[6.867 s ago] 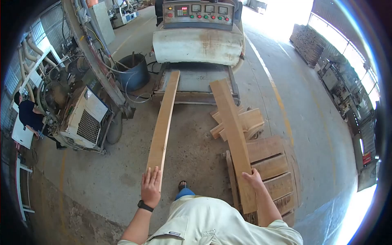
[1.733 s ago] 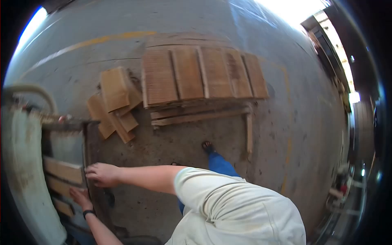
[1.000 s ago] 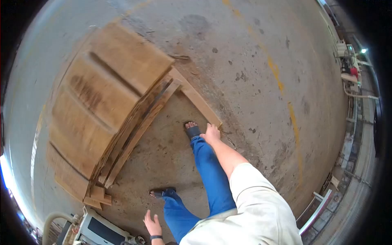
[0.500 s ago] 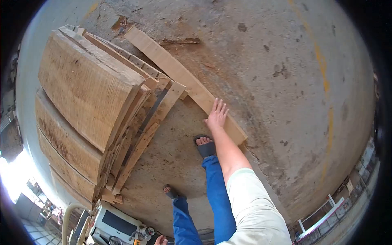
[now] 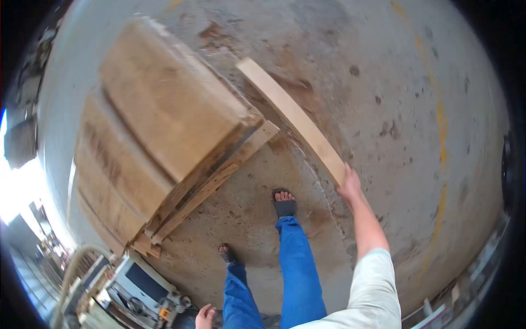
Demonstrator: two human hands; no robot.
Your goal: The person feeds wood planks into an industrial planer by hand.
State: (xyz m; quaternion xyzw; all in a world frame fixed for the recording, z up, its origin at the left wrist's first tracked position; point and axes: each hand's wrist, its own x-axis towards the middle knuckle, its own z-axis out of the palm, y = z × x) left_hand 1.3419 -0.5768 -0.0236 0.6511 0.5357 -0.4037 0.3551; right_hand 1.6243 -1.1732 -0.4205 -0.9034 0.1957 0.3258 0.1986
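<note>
My right hand (image 5: 349, 185) is closed around the near end of a long pale wooden board (image 5: 298, 120). The board stretches away to the upper left, its narrow face showing, beside a stack of thick wooden slabs (image 5: 172, 104). At the bottom edge of the view hangs my left hand (image 5: 205, 317), fingers loosely bent and apart, with nothing in it. It is low down near my left leg, close to a machine.
The slabs rest on wooden pallet boards (image 5: 203, 200) to the left. A white machine with a dark panel (image 5: 143, 281) and a pale hose (image 5: 82, 257) stands at lower left. My sandalled feet (image 5: 285, 203) are on the stained concrete floor (image 5: 394, 181).
My right hand has gone from lying flat on the board to gripping its near end. The board has turned onto its edge or lifted, and shifted right, away from the stack.
</note>
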